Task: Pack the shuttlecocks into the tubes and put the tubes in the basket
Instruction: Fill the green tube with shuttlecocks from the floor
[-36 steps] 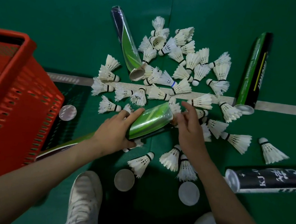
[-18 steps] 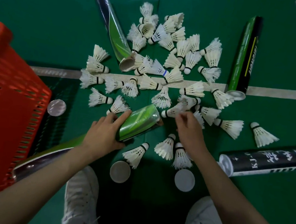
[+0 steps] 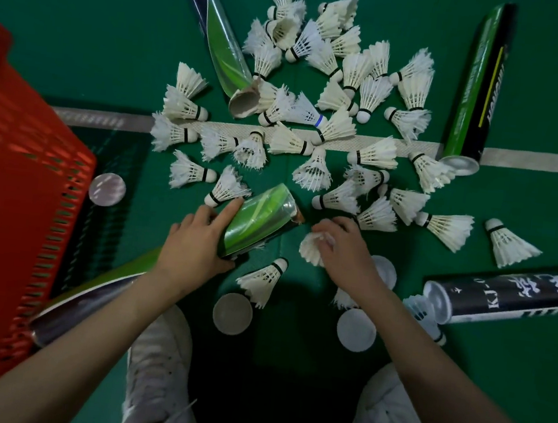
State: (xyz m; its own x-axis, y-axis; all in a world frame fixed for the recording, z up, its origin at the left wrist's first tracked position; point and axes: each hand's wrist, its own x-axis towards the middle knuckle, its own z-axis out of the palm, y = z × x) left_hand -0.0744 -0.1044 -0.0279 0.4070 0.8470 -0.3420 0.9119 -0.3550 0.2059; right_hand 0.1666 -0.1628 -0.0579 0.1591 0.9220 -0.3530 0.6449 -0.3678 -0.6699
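My left hand point(image 3: 195, 242) grips a green tube point(image 3: 259, 219) near its open mouth, which points up and to the right. The tube's long body runs down-left under my forearm. Just right of the mouth, my right hand point(image 3: 346, 249) pinches a white shuttlecock point(image 3: 311, 249), feathers pointing down-left. Several white shuttlecocks point(image 3: 312, 173) lie scattered on the green floor beyond my hands. The red basket point(image 3: 15, 183) stands at the left.
Three more tubes lie around: a green-blue tube point(image 3: 219, 43) at top, a green-black tube point(image 3: 480, 84) at upper right, a black tube point(image 3: 510, 294) at right. Round caps point(image 3: 232, 313) point(image 3: 356, 329) point(image 3: 107, 189) lie on the floor. My white shoes point(image 3: 157, 371) are below.
My right hand has pulled back from the pile toward me and now holds a shuttlecock beside the tube's mouth. My left hand keeps its grip on the green tube.
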